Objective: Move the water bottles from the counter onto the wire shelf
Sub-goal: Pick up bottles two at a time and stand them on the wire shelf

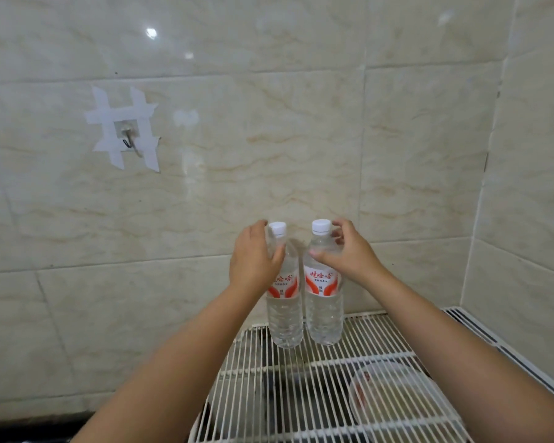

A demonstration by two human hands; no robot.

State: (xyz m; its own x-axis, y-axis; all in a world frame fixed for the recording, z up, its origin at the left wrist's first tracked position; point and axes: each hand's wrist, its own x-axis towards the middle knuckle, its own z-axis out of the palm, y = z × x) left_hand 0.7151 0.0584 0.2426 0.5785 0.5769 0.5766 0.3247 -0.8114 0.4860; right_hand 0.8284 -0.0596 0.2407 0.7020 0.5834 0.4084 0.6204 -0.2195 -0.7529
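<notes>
Two clear water bottles with white caps and red-and-white labels stand upright side by side at the back of the white wire shelf (349, 372). My left hand (253, 260) grips the shoulder of the left bottle (285, 318), thumb in front and fingers behind the neck. My right hand (349, 254) holds the right bottle (323, 311) just under its cap, with the thumb across the front. Both bases appear to rest on the wires.
A tiled wall rises right behind the bottles and meets a side wall at the right. A taped-on metal hook (130, 140) hangs on the wall to the left. A round white dish (384, 394) lies under the shelf's right part.
</notes>
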